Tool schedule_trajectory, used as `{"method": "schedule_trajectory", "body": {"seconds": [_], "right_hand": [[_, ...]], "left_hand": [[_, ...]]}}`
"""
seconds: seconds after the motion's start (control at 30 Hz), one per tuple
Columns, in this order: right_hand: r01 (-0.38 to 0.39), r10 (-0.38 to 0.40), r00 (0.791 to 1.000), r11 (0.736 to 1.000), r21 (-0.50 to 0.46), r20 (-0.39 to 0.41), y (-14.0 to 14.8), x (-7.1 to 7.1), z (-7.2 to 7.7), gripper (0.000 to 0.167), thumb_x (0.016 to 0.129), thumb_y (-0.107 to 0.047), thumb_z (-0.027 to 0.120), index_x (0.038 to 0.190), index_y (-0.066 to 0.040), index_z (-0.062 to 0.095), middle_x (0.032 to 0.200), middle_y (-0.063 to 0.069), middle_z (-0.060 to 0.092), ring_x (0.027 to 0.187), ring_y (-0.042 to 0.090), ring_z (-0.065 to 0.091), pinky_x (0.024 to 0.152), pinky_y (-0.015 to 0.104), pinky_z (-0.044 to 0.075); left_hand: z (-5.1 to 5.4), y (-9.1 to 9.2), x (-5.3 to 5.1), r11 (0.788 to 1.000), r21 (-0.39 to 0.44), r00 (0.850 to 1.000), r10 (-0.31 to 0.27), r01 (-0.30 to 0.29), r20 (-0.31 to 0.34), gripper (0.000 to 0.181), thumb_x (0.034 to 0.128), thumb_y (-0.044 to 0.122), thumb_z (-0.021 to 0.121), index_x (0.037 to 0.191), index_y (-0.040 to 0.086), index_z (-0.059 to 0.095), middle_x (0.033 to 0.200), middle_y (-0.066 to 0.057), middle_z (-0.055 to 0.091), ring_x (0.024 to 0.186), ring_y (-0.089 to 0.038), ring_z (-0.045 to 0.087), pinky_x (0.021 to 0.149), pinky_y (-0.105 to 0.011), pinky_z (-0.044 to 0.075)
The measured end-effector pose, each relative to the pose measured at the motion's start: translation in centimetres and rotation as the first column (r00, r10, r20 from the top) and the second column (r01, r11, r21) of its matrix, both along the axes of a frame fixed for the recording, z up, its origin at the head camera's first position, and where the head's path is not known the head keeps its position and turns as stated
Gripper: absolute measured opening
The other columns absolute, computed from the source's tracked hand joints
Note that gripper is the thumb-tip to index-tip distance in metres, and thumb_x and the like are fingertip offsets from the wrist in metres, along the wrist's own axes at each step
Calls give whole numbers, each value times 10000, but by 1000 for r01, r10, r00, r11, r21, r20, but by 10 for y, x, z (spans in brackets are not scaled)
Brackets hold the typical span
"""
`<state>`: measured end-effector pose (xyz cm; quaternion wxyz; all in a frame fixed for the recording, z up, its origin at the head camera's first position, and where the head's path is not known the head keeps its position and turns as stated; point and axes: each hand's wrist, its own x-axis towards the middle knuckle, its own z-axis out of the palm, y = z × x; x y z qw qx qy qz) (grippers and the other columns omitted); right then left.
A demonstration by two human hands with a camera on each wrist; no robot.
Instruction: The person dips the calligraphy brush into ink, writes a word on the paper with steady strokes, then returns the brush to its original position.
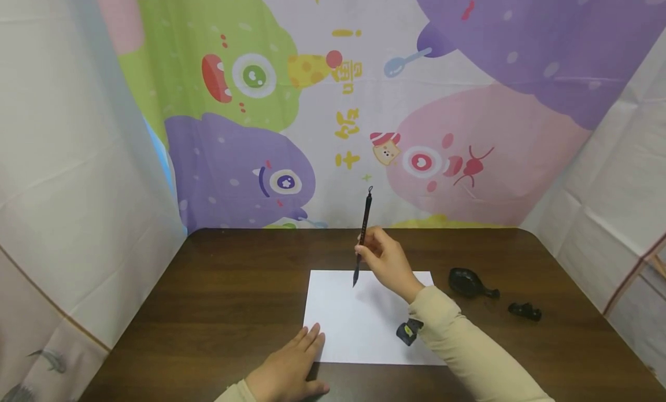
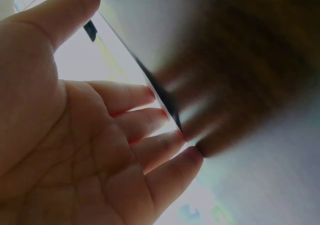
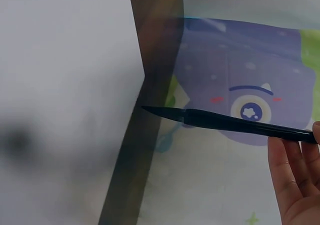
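Note:
A dark writing brush (image 1: 366, 220) stands nearly upright in my right hand (image 1: 387, 260), pinched between thumb and fingers. Its pointed black tip hangs over the upper part of a white sheet of paper (image 1: 359, 321); in the right wrist view the brush (image 3: 225, 121) shows its tip apart from the paper (image 3: 65, 45). No marks show on the sheet. My left hand (image 1: 291, 364) rests at the paper's left edge with its fingers straight and fingertips on the sheet. In the left wrist view the left hand (image 2: 100, 140) shows its palm and extended fingers.
Right of the paper lie a dark, rounded dish with a narrow end (image 1: 468, 283) and a small black object (image 1: 525, 311) of unclear kind. The brown wooden table (image 1: 218, 298) ends at a printed cartoon curtain (image 1: 343, 199). White cloth (image 1: 78, 130) hangs at the sides.

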<state>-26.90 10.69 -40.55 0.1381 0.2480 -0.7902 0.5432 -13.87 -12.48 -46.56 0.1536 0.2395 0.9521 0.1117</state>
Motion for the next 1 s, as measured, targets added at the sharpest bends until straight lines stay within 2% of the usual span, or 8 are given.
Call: {"method": "schedule_trajectory", "body": {"seconds": [0.13,0.37,0.5,0.7,1.0], "right_hand": [[1,-1,1000,1000,1,0,-7,-3,-7,150,921,-54,653,1054,-29,588,929,164,700,852,258,701,725,253,590],[10,-11,1000,1000,21,26,-19,-6,-17,156,931,-83,650,1070,-48,588,935,100,697,872,200,695,748,247,585],[16,-17,999,999,29,28,-27,-6,-21,155,931,-84,650,1072,-54,593,951,103,700,895,207,698,774,262,586],[33,-33,999,999,40,-18,-37,-9,-27,142,926,-71,652,1059,-63,604,942,98,707,878,192,690,795,306,582],[50,-48,997,998,43,-57,-50,-12,-29,147,929,-71,650,1058,-17,606,927,100,685,854,183,660,766,276,567]], "left_hand": [[0,0,0,1000,2,1000,0,0,-3,894,812,539,713,1493,57,392,1599,-129,309,1457,-369,323,1131,-537,361],[0,0,2,1000,13,998,-12,12,-55,886,807,522,723,1479,37,408,1585,-144,334,1441,-382,346,1115,-529,386],[0,0,2,1000,10,998,-15,16,-57,886,807,525,722,1478,37,409,1583,-146,337,1440,-384,348,1113,-527,389],[1,0,3,1000,11,999,-14,15,-48,889,807,525,724,1477,33,410,1583,-149,335,1440,-388,346,1111,-535,388],[-1,0,3,1000,14,998,-15,16,-68,882,806,522,726,1474,37,416,1580,-140,346,1435,-382,356,1097,-538,404]]}}
